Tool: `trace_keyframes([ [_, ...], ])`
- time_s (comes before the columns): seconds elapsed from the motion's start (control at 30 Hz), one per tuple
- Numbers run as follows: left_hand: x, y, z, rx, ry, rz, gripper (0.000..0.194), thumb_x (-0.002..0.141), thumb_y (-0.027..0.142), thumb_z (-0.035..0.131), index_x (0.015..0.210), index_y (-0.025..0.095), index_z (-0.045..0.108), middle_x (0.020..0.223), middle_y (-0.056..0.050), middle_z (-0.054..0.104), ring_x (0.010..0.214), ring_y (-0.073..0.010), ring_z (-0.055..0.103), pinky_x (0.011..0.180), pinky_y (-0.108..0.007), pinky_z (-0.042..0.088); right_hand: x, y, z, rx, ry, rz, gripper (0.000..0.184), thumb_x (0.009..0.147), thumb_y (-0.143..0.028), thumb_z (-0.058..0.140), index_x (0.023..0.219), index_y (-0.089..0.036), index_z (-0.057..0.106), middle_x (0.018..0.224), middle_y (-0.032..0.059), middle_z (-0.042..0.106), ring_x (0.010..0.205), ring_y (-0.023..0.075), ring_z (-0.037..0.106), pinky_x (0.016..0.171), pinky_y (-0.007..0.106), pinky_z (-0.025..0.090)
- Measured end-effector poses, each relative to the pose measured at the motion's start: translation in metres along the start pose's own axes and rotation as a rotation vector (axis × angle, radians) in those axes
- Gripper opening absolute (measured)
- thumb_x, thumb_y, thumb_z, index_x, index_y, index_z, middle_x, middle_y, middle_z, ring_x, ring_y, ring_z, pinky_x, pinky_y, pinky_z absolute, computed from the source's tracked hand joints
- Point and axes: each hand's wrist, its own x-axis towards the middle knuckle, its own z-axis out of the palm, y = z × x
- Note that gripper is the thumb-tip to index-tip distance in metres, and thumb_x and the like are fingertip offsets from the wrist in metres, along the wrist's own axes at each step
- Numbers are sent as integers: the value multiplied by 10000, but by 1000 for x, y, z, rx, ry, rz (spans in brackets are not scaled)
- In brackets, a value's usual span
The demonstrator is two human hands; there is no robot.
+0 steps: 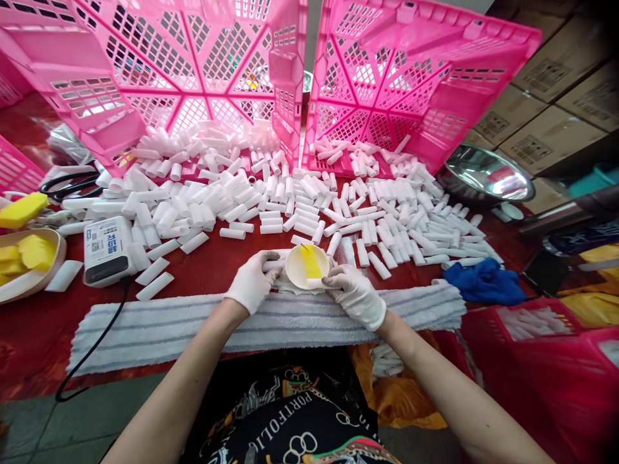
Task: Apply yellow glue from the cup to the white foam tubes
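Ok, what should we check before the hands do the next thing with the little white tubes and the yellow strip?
1. Left hand has a white tube in its fingers: ok.
2. Right hand steadies the small white dish: ok.
3. Yellow strip lies in the dish, within reach: ok.
4. Both hands wear white gloves: ok.
5. White towel lies flat under the wrists: ok.
6. Black cable stays clear of the hands: ok, it hangs off the red table edge to the left.
7. Strip wet enough: cannot tell.
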Motion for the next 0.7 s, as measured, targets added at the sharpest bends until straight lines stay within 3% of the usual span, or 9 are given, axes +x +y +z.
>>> trace_keyframes([
  [0.07,-1,-1,0,-28,11,-6,290,757,284,543,1039,221,564,1055,-31,624,963,-187,583,877,-315,459,-7,-4,-4,128,10,61,119,745,-301,622,752,-185,644,825,48,624,707,138,594,628,255,473],
  [0.17,-7,1,-1,-133,96,-35,284,751,306,552,1019,209,562,1035,-40,626,913,-180,593,830,-311,473,-16,-13,-13,300,29,264,226,716,-346,654,859,-175,620,875,53,635,781,151,609,668,253,484],
  [0.23,-15,9,-3,-259,152,-47,310,748,346,564,1013,186,548,1013,-53,618,830,-162,596,752,-287,484,-17,-21,-19,378,43,427,282,750,-404,613,907,-170,602,758,29,637,663,126,595,577,226,467],
  [0.3,-27,21,-4,-405,79,-57,359,747,395,570,1020,165,532,909,-50,613,679,-126,566,615,-248,468,-15,-30,-23,448,65,528,326,781,-470,554,890,-164,587,582,-16,576,474,85,506,438,197,391],
  [0.4,-46,39,-4,-559,-187,-79,406,751,427,567,1030,136,521,708,-6,549,537,-81,453,498,-208,379,-8,-43,-26,492,86,584,365,772,-526,533,801,-163,561,451,-62,461,352,52,368,351,186,282],
  [0.47,-56,48,-3,-600,-314,-85,412,759,424,558,1034,120,518,684,1,521,544,-78,428,506,-208,362,-5,-51,-26,488,81,599,364,765,-528,537,766,-164,550,435,-68,433,342,50,348,345,187,270],
  [0.57,-63,54,1,-569,-369,-53,415,783,445,515,1045,124,519,695,-5,525,559,-90,431,524,-221,363,-5,-60,-25,377,62,555,333,781,-496,522,747,-168,565,473,-45,476,377,70,411,376,198,316],
  [0.63,-64,54,6,-464,-344,4,385,809,475,457,969,140,560,687,-10,544,571,-107,456,542,-234,371,-10,-64,-23,208,74,428,288,798,-448,514,742,-175,587,550,-10,550,453,95,492,436,212,369],
  [0.7,-66,54,14,-333,-295,30,417,841,496,361,783,150,585,653,-20,560,581,-129,485,560,-250,378,-17,-65,-19,-14,75,182,251,804,-384,510,669,-189,590,581,12,574,508,115,521,491,230,387],
])
